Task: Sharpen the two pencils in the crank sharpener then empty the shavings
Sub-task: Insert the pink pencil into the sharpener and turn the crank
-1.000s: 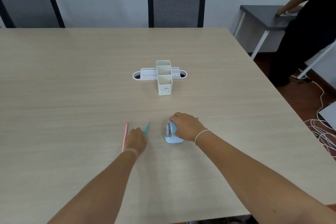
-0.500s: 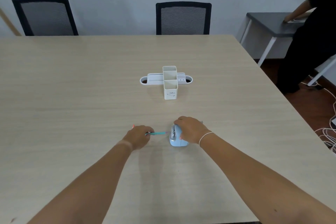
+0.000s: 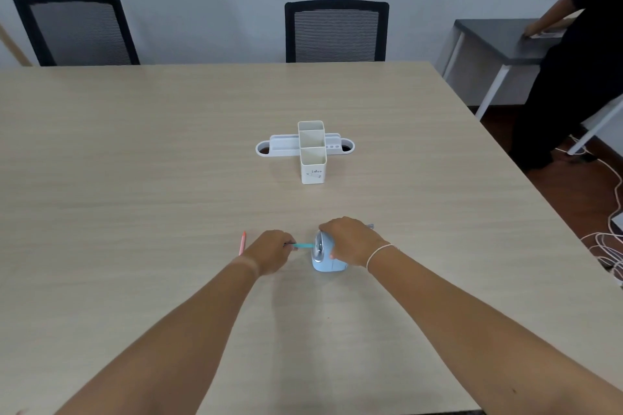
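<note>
A light blue crank sharpener (image 3: 324, 261) stands on the table near me. My right hand (image 3: 350, 241) rests on top of it and grips its body. My left hand (image 3: 271, 251) holds a teal pencil (image 3: 302, 246) level, its tip at the sharpener's silver front face. Most of the pencil is hidden inside my fist. A pink pencil (image 3: 242, 242) lies on the table just left of my left hand, partly hidden behind it. The sharpener's crank is hidden behind my right hand.
A white desk organiser (image 3: 312, 149) with square cups stands further back on the wooden table (image 3: 135, 178). Two black mesh chairs (image 3: 336, 31) stand at the far edge. At the right, a person in black leans on a grey side table (image 3: 499, 40); white cables (image 3: 610, 239) lie on the floor.
My left hand picked the teal pencil up from the table, turned it level and brought its tip to the sharpener's front. My right hand stayed on the sharpener.
</note>
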Demonstrator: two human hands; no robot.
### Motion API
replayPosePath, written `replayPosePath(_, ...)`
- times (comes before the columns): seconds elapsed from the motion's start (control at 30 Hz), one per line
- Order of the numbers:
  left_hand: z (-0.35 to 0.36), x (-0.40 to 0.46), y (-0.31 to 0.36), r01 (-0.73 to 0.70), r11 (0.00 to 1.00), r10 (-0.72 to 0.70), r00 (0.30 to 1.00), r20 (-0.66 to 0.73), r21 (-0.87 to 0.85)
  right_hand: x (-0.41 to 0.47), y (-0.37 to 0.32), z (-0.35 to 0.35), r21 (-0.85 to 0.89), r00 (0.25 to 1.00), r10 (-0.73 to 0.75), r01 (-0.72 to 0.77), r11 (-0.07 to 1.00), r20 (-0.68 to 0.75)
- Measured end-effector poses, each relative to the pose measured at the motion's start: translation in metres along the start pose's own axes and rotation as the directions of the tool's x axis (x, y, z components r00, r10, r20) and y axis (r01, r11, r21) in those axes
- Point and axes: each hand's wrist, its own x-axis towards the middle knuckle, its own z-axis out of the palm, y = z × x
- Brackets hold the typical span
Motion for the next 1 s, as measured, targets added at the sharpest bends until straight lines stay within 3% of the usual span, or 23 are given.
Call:
replayPosePath(0.27, 0.001, -0.002, 0.002, 0.021, 0.999, -0.020, 0.999, 0.025, -0.032, 0.002, 0.003, 0.004, 0.000, 0.999, -0.011, 0.011, 1.000, -0.030)
replayPosePath(0.53, 0.011, 0.014, 0.011, -0.052, 0.996, 0.056, 0.997, 0.061, -0.069, 0.002, 0.002, 0.003, -0.028, 0.999, -0.023, 0.022, 0.999, -0.041)
replayPosePath(1.0, 0.008, 0.009, 0.013, -0.069, 0.998, 0.070, 0.995, 0.075, -0.013, -0.005, 0.000, 0.000, 0.085, 1.000, 0.002, -0.001, 0.996, -0.006)
